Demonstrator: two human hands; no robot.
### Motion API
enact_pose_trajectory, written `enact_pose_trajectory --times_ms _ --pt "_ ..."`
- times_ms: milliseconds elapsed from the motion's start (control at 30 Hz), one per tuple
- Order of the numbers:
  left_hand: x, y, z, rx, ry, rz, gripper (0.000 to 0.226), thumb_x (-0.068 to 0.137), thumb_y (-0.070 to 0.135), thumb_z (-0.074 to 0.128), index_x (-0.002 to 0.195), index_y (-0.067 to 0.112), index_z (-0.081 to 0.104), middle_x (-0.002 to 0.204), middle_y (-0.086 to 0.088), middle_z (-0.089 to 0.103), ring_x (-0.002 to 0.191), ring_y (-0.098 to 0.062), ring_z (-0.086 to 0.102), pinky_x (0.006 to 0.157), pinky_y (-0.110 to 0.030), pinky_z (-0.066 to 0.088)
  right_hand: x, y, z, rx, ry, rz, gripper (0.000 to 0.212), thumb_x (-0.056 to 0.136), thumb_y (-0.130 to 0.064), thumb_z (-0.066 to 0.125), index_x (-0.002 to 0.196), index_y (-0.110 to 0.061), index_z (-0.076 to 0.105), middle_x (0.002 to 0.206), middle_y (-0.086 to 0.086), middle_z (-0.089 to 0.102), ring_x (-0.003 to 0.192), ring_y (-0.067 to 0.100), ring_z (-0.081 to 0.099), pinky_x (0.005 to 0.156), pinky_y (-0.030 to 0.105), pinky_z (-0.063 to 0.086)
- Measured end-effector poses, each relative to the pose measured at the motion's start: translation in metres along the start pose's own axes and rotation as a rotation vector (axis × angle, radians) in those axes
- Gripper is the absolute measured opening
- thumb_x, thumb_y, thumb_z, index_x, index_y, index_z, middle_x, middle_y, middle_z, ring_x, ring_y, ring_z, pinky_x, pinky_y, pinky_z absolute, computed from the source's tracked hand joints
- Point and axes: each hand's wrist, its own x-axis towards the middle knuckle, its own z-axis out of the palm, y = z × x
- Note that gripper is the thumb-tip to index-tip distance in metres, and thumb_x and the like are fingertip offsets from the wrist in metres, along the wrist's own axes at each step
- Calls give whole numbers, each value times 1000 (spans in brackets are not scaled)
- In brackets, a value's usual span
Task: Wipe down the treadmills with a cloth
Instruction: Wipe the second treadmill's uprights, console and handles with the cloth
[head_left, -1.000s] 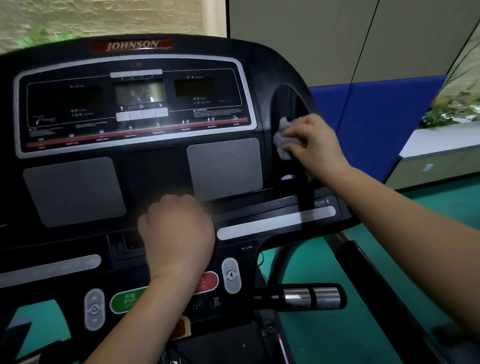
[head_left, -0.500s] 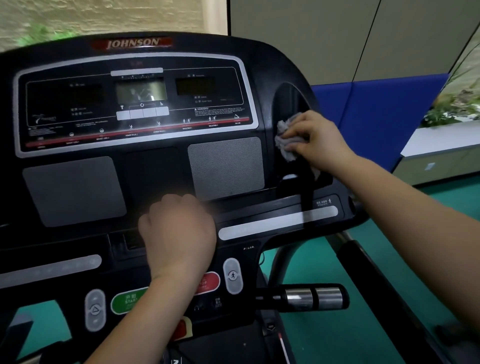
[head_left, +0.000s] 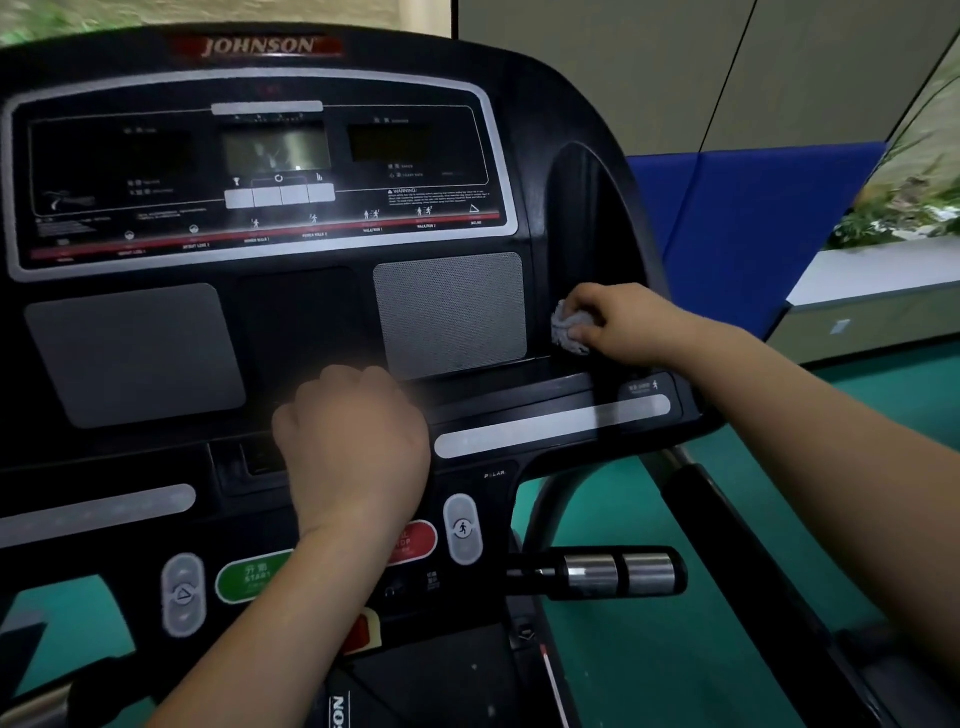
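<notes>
Nearest, the left hand (head_left: 353, 447) rests as a closed fist, holding nothing visible, on the black treadmill console (head_left: 311, 322), just above the green start button (head_left: 254, 574). Farther right, the right hand (head_left: 628, 325) has its fingers (head_left: 587, 301) clenched around a small crumpled grey cloth (head_left: 566, 330), pressed into the foot of the console's dark side recess (head_left: 582, 218).

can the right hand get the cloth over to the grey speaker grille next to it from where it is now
Probably yes. The right hand holds the cloth in the recess just right of the grille, and nothing lies between them; the left hand rests lower.
</notes>
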Motion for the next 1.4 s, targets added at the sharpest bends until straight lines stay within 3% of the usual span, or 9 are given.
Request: enact_pose_trajectory --times_ms 300,600,700,933,1000,1100,1167,1300,1400 --pt "0 -1 -1 -4 -8 11 33 88 32 33 93 16 61 99 -6 54 90 -29 48 84 -47 34 -7 -6 -12 140 -136 -44 22 86 -20 67 105 -30 62 115 -3 61 105 16 56 91 26 44" --pt "0 -2 0 -14 0 16 31 88 32 35 92 16 61 97 -6 54 89 -28 47 83 -47 34 2 -24 0 -373 -52 135 44 95 -17 54 138 -21 49 127 13 50 110 32 56 87 35 47" --pt "1 0 0 -13 0 11 32 87 32 34 92 16 61 97 -7 54 89 -29 48 83 -47 35 1 -27 -12 -207 -159 139 41 96 -20 54 136 -23 50 134 7 55 117 24 53 88 26 41" --pt "0 0 -2 -17 -14 18 36 88 33 30 94 16 61 97 -6 54 90 -29 48 85 -47 35 -40 -24 -29 427 -193 17 20 87 -6 64 100 -21 65 97 -11 64 80 -1 59 70 15 45" --pt "0 0 -1 -16 -13 24 36 88 33 30 94 16 61 98 -6 54 90 -29 48 84 -48 35 -50 -18 -36 456 -3 2 19 87 -12 65 101 -24 63 98 -12 62 86 2 59 72 14 44" --pt "0 0 -1 -15 -10 24 36 87 33 31 93 16 62 98 -6 54 90 -29 47 84 -47 34 -54 -5 -43 390 457 64 26 84 -22 70 104 -29 56 105 -9 55 90 7 54 74 12 40" --pt "0 0 -1 -10 -4 26 34 87 32 33 92 15 62 97 -7 54 89 -30 47 83 -47 34 -47 2 -45 276 547 83 30 80 -23 75 105 -25 58 108 -4 48 89 10 50 77 14 37" --pt "-1 -2 -2 -17 -1 24 33 87 32 33 91 16 61 96 -6 54 89 -29 48 83 -47 35 -29 3 -20 -8 439 -3 26 82 -15 70 108 -16 70 108 8 46 95 22 51 80 25 40" --pt "0 -2 -1 -18 0 26 33 87 32 33 91 16 61 96 -6 54 88 -29 48 82 -47 35 -9 -1 3 -242 148 48 31 88 -13 63 119 -17 68 118 13 53 104 33 56 83 32 47"
